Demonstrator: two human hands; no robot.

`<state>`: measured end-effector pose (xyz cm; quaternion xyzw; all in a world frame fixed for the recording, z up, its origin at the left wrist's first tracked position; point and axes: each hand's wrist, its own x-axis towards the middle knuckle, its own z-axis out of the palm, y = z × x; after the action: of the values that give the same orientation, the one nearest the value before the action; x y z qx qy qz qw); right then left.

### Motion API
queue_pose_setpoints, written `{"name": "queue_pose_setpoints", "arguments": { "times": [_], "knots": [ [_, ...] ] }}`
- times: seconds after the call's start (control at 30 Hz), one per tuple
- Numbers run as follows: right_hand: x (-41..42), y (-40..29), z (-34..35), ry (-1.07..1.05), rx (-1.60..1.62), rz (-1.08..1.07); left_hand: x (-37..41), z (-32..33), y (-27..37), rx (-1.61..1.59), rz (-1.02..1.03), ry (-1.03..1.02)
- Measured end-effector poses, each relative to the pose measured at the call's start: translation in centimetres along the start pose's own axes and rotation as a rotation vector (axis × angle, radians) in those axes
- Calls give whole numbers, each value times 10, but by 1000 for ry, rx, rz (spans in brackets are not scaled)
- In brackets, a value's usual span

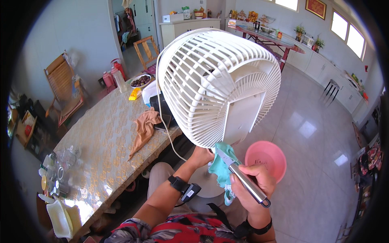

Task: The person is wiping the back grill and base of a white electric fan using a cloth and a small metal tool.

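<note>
A white plastic fan grille and housing (212, 88) fills the middle of the view, tilted above a round pale base (202, 180). My left hand (202, 156) is at the lower edge of the fan, its fingers partly hidden behind the housing and cloth, apparently gripping there. In my right hand (255, 182) is a peeler-like tool with a steel handle (247, 185); its blade, wrapped partly by a teal cloth (223, 167), points up at the fan's bottom. The cloth hangs down between both hands. A white cord (165, 121) runs down the fan's left side.
At the left stands a table with a patterned cover (100, 136), bearing a brown cloth (144, 127), a bowl of dark fruit (140, 81), a yellow packet (134, 94) and clear containers (67, 155). A pink basin (266, 161) rests on the tiled floor to the right.
</note>
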<state>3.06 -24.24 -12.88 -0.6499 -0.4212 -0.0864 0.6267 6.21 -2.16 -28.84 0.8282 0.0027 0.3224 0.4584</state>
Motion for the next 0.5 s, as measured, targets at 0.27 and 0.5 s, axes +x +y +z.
{"name": "queue_pose_setpoints", "arguments": {
  "times": [0.27, 0.5],
  "knots": [
    [3, 1, 0, 0, -80, -151, 1, -4, -11, -56, 15, 0],
    [1, 3, -4, 0, -12, -214, 1, -6, -9, -16, -11, 0]
  ]
}}
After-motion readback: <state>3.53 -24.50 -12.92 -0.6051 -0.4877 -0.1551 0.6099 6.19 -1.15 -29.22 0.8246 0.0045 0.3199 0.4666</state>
